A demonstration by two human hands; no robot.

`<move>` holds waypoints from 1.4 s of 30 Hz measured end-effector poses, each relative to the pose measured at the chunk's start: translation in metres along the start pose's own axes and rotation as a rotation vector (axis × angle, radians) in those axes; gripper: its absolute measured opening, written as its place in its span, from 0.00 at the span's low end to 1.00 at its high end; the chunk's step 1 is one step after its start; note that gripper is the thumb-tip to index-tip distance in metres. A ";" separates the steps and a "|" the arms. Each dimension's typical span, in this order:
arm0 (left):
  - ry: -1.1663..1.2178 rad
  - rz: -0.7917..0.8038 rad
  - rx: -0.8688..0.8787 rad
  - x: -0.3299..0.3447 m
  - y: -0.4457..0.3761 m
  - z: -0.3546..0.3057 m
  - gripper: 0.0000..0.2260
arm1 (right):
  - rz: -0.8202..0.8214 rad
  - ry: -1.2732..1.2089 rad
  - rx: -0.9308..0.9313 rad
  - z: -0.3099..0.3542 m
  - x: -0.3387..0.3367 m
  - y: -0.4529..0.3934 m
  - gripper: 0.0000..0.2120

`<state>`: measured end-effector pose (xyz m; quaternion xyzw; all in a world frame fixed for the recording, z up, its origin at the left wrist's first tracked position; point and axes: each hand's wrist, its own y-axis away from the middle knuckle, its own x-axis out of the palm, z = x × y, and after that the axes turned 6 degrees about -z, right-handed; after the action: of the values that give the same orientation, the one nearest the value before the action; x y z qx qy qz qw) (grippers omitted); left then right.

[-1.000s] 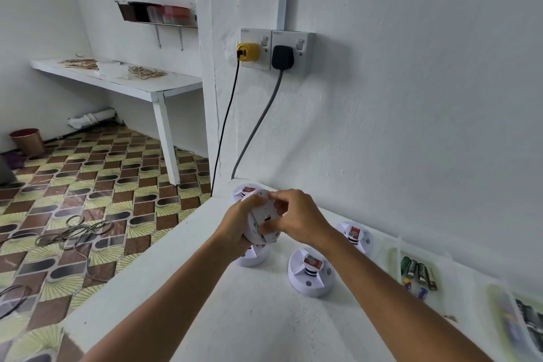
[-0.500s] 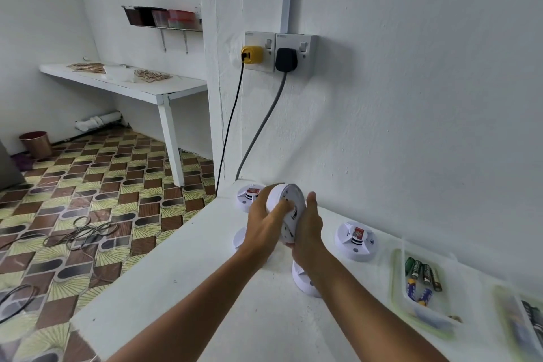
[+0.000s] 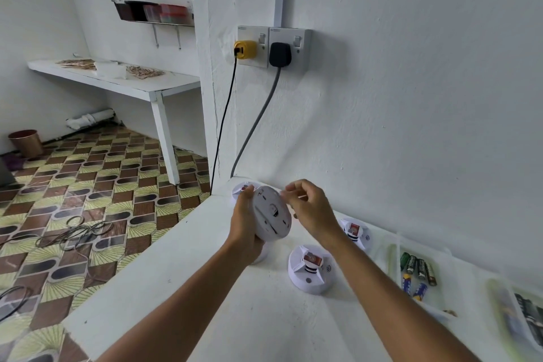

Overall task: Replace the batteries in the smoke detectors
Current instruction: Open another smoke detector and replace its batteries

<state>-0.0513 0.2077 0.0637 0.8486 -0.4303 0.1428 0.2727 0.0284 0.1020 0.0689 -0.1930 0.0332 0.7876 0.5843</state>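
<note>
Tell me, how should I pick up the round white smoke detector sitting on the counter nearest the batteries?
Come down from above and wrap your hand around the outer rim of the smoke detector. It lies flat on the counter and is round like a disc, so the edge probably gives fingers the best hold. Avoid the raised middle with the red label; it looks small and fiddly.

Left hand [image 3: 245, 225] grips a white smoke detector [image 3: 271, 215] tilted above the counter [image 3: 182, 288] — right hand [image 3: 311, 210] at its upper edge, fingers curled — batteries [image 3: 417, 267] in tray at right.
</note>
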 end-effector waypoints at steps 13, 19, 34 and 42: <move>-0.034 -0.064 -0.063 0.007 0.000 0.000 0.18 | 0.432 0.243 -0.049 0.023 -0.017 -0.008 0.20; -0.068 -0.161 -0.047 0.006 -0.002 -0.001 0.18 | 0.310 0.228 -0.011 0.025 -0.008 -0.002 0.15; -0.163 -0.245 -0.070 0.006 -0.003 0.005 0.15 | 0.188 0.219 0.114 0.016 0.000 0.010 0.20; -0.232 -0.152 -0.077 0.005 -0.006 -0.001 0.18 | 0.256 0.239 0.058 0.008 -0.003 0.009 0.23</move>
<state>-0.0440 0.2083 0.0651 0.8785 -0.3984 0.0059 0.2637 0.0188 0.0991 0.0760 -0.2625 0.1493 0.8258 0.4763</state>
